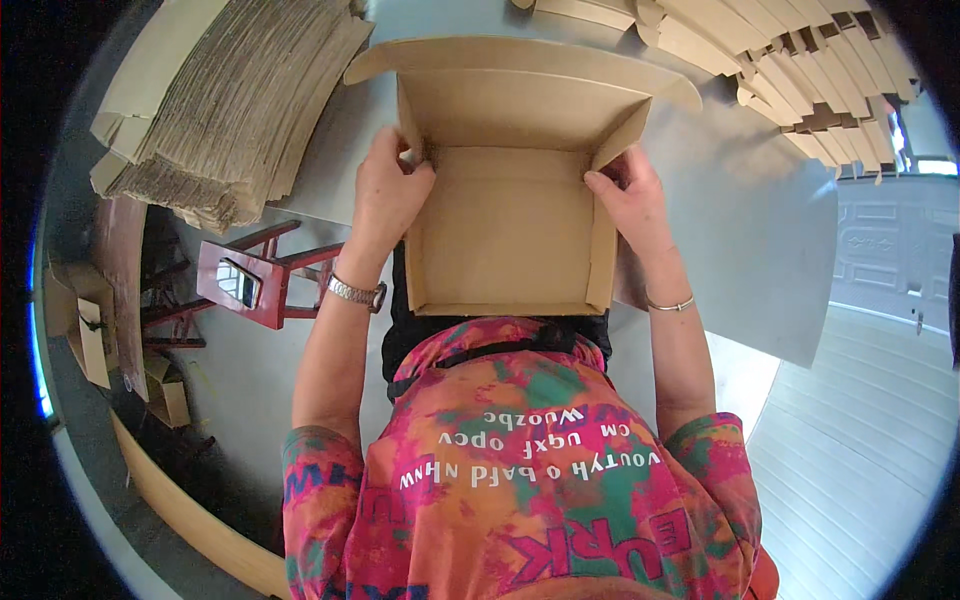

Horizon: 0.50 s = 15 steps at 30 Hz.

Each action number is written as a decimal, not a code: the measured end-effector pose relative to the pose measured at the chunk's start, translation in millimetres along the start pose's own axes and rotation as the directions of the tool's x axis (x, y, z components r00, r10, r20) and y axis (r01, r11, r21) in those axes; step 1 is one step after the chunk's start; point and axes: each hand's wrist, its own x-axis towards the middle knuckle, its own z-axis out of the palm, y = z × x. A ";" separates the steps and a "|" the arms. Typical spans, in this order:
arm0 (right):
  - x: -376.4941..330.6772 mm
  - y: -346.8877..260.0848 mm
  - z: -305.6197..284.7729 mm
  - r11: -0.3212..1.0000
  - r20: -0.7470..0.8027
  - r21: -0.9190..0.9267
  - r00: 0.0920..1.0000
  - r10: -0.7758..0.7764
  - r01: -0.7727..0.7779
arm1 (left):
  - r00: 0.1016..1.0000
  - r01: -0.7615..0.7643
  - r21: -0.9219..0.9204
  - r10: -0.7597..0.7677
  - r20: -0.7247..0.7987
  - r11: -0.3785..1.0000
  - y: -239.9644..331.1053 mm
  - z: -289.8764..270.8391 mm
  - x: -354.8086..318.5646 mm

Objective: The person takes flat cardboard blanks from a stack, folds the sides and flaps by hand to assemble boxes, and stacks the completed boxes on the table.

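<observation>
A brown cardboard box [510, 230] sits in front of me at the table's near edge, its inside bare and its lid flap [520, 58] raised at the far side. My left hand [392, 185] grips the far left corner, thumb on the inside of the wall and the other fingers mostly hidden outside it. At the far right corner, my right hand [632, 195] pinches the side wall in the same way, thumb inward. Side flaps stand up next to both hands.
A tall stack of flat cardboard [240, 110] stands at the far left of the grey table [745, 250]. Folded cardboard pieces [800, 65] are piled at the far right. On the left, a red stool [265, 285] carries a phone [238, 283]; a small carton [168, 392] lies beyond it.
</observation>
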 end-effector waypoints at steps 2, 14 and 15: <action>0.0 -2.1 -6.5 0.992 0.153 -0.092 0.983 0.097 -0.084 | 0.995 0.007 -0.039 -0.003 0.104 0.999 -14.9 -4.5 -1.8; -21.1 -26.5 -18.5 0.925 0.224 -0.377 0.974 0.036 0.052 | 0.925 0.211 -0.454 -0.027 0.380 0.866 -6.8 -36.3 -34.7; -23.4 -26.9 -14.3 0.929 0.242 -0.365 0.970 0.033 0.060 | 0.939 0.208 -0.335 -0.092 0.330 0.919 -9.0 -35.9 -32.0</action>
